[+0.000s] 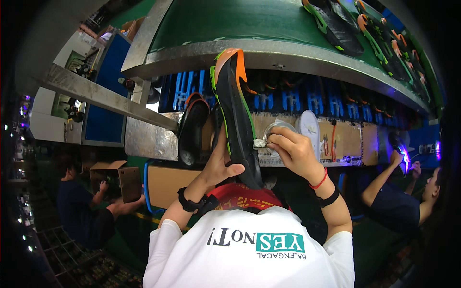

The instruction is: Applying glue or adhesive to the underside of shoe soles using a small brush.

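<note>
A black shoe sole (234,110) with green edges and an orange heel end is held lengthwise in front of me. My left hand (220,165) grips its near part, thumb across the black face and the other fingers hidden behind it. At the sole's right edge, my right hand (292,150) pinches a small whitish wad (260,143) that appears to touch the rim. Just beyond that hand lies a clear round dish (274,126), partly covered by the fingers. Left of the held sole stands another dark sole (193,129).
A metal-edged green conveyor (211,21) runs across the far side, bearing several soles (336,26) at right. Below are blue racks (290,100), a white sole (309,130) and hand tools (333,139). Co-workers sit left (74,206) and right (398,199). A cardboard box (129,182) is at left.
</note>
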The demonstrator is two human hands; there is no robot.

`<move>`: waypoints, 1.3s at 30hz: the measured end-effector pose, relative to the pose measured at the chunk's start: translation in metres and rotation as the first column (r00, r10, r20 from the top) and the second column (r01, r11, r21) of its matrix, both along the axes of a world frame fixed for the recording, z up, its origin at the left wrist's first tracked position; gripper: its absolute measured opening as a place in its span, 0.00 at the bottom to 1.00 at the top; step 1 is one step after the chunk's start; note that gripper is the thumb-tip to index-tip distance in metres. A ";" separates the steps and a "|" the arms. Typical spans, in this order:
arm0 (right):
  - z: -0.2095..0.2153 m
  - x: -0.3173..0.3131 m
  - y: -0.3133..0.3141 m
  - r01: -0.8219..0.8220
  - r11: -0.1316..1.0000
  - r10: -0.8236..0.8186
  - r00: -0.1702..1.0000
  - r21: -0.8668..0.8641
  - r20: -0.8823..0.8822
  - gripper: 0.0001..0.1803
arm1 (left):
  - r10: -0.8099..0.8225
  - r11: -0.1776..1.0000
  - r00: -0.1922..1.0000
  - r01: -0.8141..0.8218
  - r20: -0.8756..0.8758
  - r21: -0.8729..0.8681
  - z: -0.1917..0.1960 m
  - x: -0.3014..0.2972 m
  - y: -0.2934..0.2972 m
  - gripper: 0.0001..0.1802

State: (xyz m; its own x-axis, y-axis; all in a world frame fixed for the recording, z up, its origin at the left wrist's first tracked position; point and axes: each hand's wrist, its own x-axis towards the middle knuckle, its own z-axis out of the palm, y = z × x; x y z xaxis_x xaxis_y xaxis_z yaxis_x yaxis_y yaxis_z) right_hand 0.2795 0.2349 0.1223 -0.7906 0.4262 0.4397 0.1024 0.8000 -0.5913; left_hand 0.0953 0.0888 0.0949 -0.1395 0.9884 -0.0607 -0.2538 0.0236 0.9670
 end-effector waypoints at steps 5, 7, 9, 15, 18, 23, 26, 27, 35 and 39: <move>-0.002 0.008 0.005 0.015 0.993 -0.021 0.998 -0.114 -0.051 0.07 | -0.018 0.997 0.999 0.021 -0.043 0.070 0.002 0.001 0.013 0.70; 0.000 0.016 0.007 0.038 0.986 -0.051 0.996 -0.165 -0.076 0.06 | -0.026 0.998 0.998 0.029 -0.055 0.051 0.007 0.006 0.018 0.70; 0.003 0.026 0.010 0.066 0.960 -0.094 0.991 -0.270 -0.090 0.05 | -0.024 0.994 0.996 0.034 -0.091 0.105 0.002 0.009 0.024 0.70; -0.012 0.075 0.024 0.331 0.837 -0.465 0.849 -0.435 -0.249 0.04 | -0.158 0.962 0.985 0.138 0.068 0.233 -0.008 0.022 0.062 0.61; -0.024 0.100 0.024 0.359 0.738 -0.573 0.781 -0.571 -0.248 0.04 | -0.331 0.934 0.848 0.233 0.414 0.270 0.007 0.028 0.105 0.57; -0.039 0.117 0.019 0.370 0.630 -0.641 0.744 -0.683 -0.188 0.05 | -0.349 0.922 0.594 0.081 0.724 0.379 0.097 0.010 0.243 0.43; -0.041 0.104 0.014 0.338 0.667 -0.595 0.778 -0.663 -0.202 0.06 | -0.138 0.985 0.585 -0.007 0.799 0.175 0.099 -0.006 0.268 0.43; -0.047 0.101 0.013 0.322 0.668 -0.572 0.799 -0.671 -0.186 0.06 | -0.011 0.996 0.804 -0.044 0.595 0.078 0.089 -0.007 0.262 0.39; -0.135 0.087 -0.001 0.529 0.586 -0.491 0.835 -0.614 0.250 0.08 | 0.495 0.866 0.393 -0.292 -0.775 0.406 -0.079 -0.025 0.050 0.24; -0.150 0.074 0.004 0.554 0.740 -0.415 0.823 -0.381 0.389 0.07 | 0.329 0.746 -0.011 -0.610 -0.944 0.267 -0.156 -0.104 -0.047 0.24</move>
State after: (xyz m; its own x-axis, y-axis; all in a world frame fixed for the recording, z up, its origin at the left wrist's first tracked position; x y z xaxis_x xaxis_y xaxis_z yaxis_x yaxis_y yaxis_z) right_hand 0.3532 0.2393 -0.0277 -0.4713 0.8762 -0.1009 0.6038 0.2371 -0.7610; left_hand -0.0092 0.0422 -0.0613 -0.6493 0.6563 0.3843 0.7547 0.4938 0.4319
